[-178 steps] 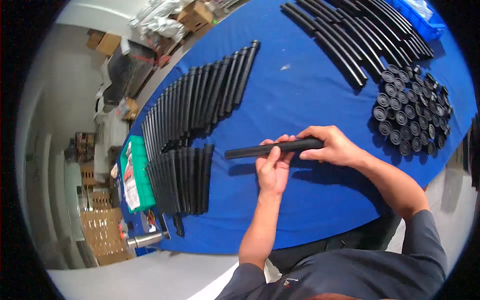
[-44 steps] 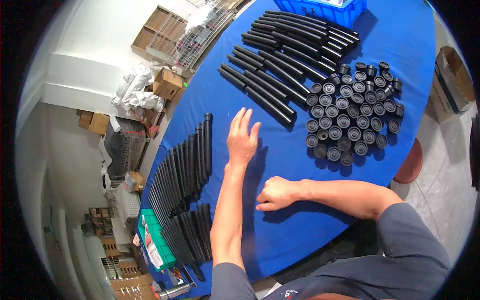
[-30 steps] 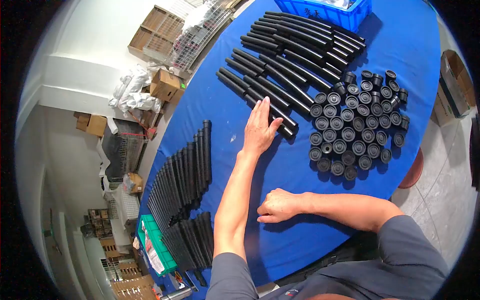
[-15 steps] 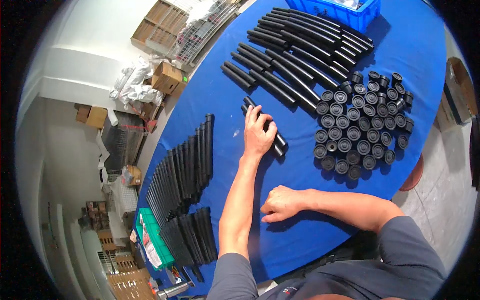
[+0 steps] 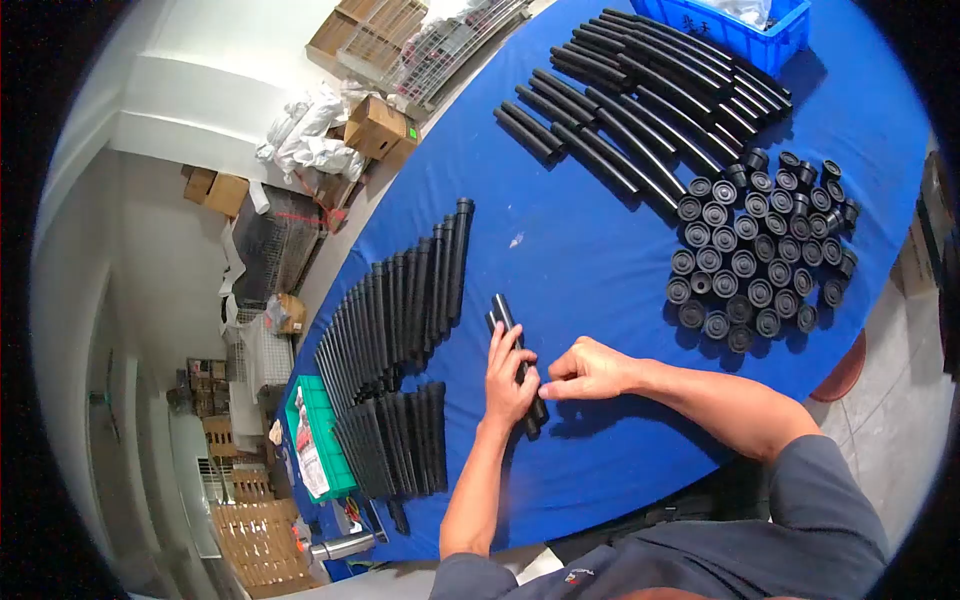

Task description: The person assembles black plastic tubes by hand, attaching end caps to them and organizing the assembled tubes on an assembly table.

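Observation:
Two black tubes (image 5: 505, 314) lie side by side on the blue cloth near the person's body. My left hand (image 5: 510, 380) is wrapped over them, fingers closed around their middle. Just to the right, my right hand (image 5: 582, 371) is closed, its fingertips beside the lower part of the tubes; whether it pinches anything is hidden. Many round black caps (image 5: 743, 263) stand and lie in a cluster on the right. Long black tubes (image 5: 640, 90) lie in rows at the upper right. On the left are rows of black tubes with capped ends (image 5: 440, 280).
A blue crate (image 5: 770, 45) stands at the table's far edge. At the lower left sits a green tray (image 5: 340, 450) with a paper-like item inside, beside a metal tool (image 5: 343, 547). Cardboard boxes (image 5: 375, 127) and wire cages stand beyond the blue table (image 5: 600, 480).
My left hand has drawn the two tubes down toward the body and beside my right hand. My right hand has risen slightly. The camera view has shifted.

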The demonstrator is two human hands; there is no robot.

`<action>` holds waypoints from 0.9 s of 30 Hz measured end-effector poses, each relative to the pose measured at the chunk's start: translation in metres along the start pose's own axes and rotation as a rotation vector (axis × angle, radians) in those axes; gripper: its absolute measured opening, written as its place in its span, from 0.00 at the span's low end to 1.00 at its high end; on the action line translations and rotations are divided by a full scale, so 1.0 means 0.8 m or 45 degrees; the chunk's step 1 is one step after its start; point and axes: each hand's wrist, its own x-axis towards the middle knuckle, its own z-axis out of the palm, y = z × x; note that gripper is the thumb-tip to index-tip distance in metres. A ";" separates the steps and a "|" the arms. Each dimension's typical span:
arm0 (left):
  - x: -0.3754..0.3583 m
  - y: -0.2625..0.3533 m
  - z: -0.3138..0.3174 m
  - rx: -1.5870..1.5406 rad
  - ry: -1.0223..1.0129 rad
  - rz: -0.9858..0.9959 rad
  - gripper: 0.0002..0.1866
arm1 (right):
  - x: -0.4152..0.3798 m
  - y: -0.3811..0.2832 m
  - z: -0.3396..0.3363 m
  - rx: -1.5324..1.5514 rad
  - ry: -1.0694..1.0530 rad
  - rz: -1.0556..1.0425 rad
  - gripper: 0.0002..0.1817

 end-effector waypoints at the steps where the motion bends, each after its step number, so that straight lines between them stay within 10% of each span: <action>1: -0.006 0.003 -0.002 0.025 -0.001 -0.012 0.11 | 0.001 0.002 0.001 -0.032 0.031 0.004 0.28; 10: 0.175 0.030 -0.031 -0.016 0.328 0.178 0.22 | 0.000 0.012 0.006 -0.414 -0.077 -0.109 0.25; 27: 0.508 -0.097 0.129 0.078 0.116 0.158 0.30 | 0.002 0.014 0.004 -0.457 -0.191 -0.050 0.20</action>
